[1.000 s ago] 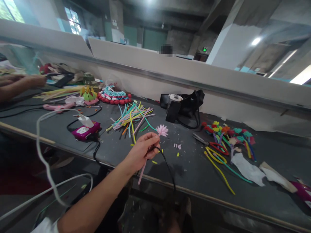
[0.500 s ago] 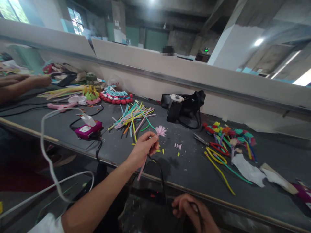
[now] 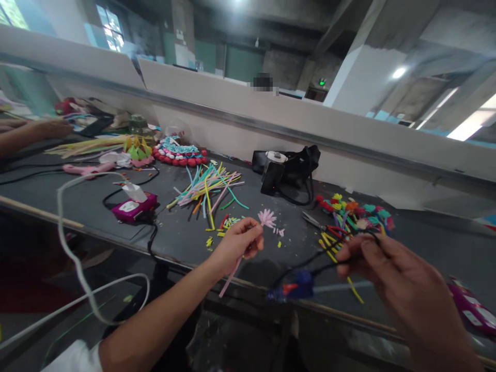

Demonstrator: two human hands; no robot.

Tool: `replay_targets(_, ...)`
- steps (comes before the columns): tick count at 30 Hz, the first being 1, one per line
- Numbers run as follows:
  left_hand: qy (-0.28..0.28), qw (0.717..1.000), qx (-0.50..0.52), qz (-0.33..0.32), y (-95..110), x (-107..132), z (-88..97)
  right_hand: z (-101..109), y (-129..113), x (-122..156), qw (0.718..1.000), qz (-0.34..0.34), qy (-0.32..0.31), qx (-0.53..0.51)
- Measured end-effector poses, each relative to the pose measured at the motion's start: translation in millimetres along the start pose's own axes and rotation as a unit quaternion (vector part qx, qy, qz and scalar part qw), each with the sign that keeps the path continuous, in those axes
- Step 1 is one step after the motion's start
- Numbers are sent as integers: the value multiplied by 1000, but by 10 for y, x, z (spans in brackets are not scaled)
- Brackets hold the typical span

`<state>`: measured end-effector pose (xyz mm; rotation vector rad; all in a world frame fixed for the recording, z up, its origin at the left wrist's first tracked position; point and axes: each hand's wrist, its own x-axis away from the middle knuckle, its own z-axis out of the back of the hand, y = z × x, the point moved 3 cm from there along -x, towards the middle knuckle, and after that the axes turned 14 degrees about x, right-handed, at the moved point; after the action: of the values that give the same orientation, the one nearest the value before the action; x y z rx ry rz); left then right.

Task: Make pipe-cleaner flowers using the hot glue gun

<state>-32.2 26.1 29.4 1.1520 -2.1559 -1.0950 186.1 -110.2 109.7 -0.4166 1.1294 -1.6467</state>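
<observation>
Right of one heap of coloured sticks (image 3: pixel 209 188), still pinches one pink flower (image 3: pixel 266 218) by its stem in the left hand (image 3: pixel 246 238) above the desk (image 3: pixel 186 240), and, past one blurred blue tool (image 3: pixel 297 287), pinches one black cord (image 3: pixel 325 267) in the right hand (image 3: pixel 403 274), now raised higher than half a second ago.

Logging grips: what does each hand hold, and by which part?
Left hand: the pink pipe-cleaner flower, by its stem just below the bloom. Right hand: the blue glue gun, by its black cord.
</observation>
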Motion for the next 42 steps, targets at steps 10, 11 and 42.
replay_targets(10,6,992,85,-98,84,-27,-60,-408,-481,-680,979,171,-35,101)
replay_targets(11,-4,991,90,-101,75,-28,-79,-471,-502,-720,975,187,-46,114)
replay_targets(42,-44,986,128,-96,40,-163,-104,-999,-233,-126,960,245,-91,-99)
